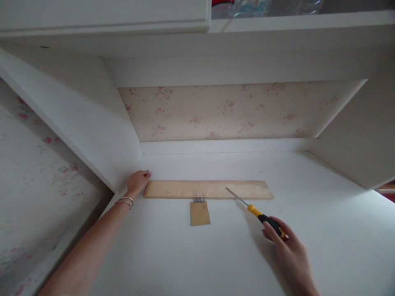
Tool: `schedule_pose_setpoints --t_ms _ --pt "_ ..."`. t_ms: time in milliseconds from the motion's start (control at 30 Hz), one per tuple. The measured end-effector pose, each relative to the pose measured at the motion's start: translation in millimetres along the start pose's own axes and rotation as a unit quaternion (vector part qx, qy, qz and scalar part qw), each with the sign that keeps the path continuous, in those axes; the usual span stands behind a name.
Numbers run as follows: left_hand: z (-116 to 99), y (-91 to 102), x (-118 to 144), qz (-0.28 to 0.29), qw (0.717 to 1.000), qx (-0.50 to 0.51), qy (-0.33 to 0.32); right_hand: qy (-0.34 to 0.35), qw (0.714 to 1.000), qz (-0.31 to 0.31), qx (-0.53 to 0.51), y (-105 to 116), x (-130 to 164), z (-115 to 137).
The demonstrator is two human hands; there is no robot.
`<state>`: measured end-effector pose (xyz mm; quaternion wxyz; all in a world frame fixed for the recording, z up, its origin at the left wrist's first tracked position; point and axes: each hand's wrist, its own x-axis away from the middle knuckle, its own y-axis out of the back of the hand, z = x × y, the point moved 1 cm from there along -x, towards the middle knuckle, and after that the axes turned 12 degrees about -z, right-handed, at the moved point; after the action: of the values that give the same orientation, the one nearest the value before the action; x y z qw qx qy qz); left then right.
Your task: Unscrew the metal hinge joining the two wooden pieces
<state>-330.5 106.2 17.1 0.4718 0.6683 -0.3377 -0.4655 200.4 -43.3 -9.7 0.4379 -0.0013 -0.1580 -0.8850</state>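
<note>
My right hand (290,246) is wrapped round the black and yellow handle of a screwdriver (255,211), its shaft pointing up and left over a long wooden board (185,189). The board lies flat on the white surface. At the board's left end, my left hand (138,182) is closed, with a small grey metallic piece showing at its fingertips; its kind is too small to tell. A small metal hinge (200,200) joins the board's front edge to a small square wooden piece (200,213). Whether the screwdriver tip touches the board I cannot tell.
The white surface (154,255) is bounded by a white side panel (80,115) on the left and another panel (364,135) on the right. Flowered wallpaper (228,111) shows behind. Overhead is a white cupboard (105,16) with plastic-wrapped items (251,7).
</note>
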Motion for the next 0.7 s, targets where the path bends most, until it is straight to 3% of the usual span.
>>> schedule_pose_setpoints --t_ms 333,500,633,700 --pt "-5 -6.1 -12 0.018 0.999 -0.004 0.048 -0.017 0.999 -0.025 0.015 -3 2 4" --pt "-8 1.8 -10 -0.005 0.999 -0.006 0.049 -0.018 0.999 -0.024 0.018 -4 2 8" --pt "-36 25.1 14 -0.068 0.997 0.033 -0.02 -0.021 1.0 -0.022 0.004 -4 1 7" --pt "-59 38.4 37 -0.043 0.994 0.068 -0.071 -0.02 1.0 -0.019 -0.002 -4 0 6"
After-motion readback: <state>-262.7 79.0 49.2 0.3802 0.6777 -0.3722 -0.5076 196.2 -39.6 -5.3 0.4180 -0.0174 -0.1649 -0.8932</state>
